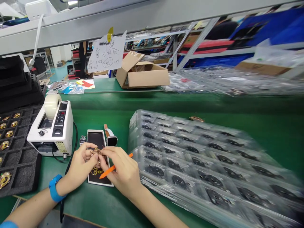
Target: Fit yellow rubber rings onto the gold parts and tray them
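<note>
My left hand [82,161] pinches a small gold-coloured metal part [97,152], likely a watch piece, above a shallow white-rimmed box [101,184]. From the other side, the fingertips of my right hand [125,171] meet the same part. An orange pointed stick [108,172] is held in my right hand, its tip pointing down to the left. Several gold-coloured rings [96,171] lie on the box's dark bottom, partly covered by my fingers. Fingers hide much of the held part, so its exact kind is unclear.
To the left are a white tape dispenser [65,122] and a black foam tray [26,161] of gold-coloured parts. A watch [111,140] lies behind the box. Clear blister trays [180,152] with black parts fill the right side. A cardboard box [148,78] stands behind.
</note>
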Available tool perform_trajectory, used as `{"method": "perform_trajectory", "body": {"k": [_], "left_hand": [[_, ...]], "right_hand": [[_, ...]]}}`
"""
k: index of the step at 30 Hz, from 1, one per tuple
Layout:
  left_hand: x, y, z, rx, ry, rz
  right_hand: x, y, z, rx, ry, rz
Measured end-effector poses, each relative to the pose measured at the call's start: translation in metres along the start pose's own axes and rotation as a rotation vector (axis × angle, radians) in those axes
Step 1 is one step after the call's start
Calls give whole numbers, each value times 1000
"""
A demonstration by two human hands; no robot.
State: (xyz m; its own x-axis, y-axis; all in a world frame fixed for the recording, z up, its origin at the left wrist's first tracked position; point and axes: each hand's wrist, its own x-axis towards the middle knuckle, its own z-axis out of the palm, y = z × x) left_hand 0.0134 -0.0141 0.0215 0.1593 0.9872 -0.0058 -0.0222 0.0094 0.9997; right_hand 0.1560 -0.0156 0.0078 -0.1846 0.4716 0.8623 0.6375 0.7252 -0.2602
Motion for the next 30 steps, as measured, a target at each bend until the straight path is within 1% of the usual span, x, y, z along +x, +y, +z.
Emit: {"method": "perform_trajectory", "body": {"k": [3, 4, 6, 8, 9, 11, 13, 15, 17, 18, 21, 24, 26, 28, 30], "left_hand": [[4, 4, -4, -97, -14, -55], [4, 6, -5, -109, -33, -73], [5, 9, -8, -113, -74, -100], [5, 13, -9, -105, -104, -113], [5, 14, -10, -110, -121, -123], [5, 16, -11, -137, -166, -161], [6, 17, -11, -157, -208, -207], [6, 17, -10, -142, -219, -219], [6, 16, -10, -110, -205, -201], [6, 15, -10, -95, -196, -190], [7, 13, -10, -68, -178, -179], [8, 12, -10, -59, -184, -155], [8, 11, -11, -31, -186, -112], [8, 8, -11, 48, -147, -19], [8, 3, -13, 217, -35, 165]], "right_hand": [[3, -1, -8, 198, -81, 239], [5, -1, -11, 267, -141, 330], [8, 1, -16, 398, -311, 463], [11, 4, -19, 508, -480, 510], [12, 5, -20, 550, -537, 507], [12, 6, -21, 595, -584, 482], [13, 5, -22, 607, -597, 450], [13, 3, -23, 608, -627, 426], [12, 0, -22, 612, -660, 446], [12, -2, -21, 621, -665, 480], [9, -4, -14, 718, -620, 679], [8, -3, -7, 910, -570, 925], [10, -1, -5, 1001, -559, 1045], [12, 0, -6, 1016, -490, 1123], [13, 0, -7, 998, -384, 1183]]}}
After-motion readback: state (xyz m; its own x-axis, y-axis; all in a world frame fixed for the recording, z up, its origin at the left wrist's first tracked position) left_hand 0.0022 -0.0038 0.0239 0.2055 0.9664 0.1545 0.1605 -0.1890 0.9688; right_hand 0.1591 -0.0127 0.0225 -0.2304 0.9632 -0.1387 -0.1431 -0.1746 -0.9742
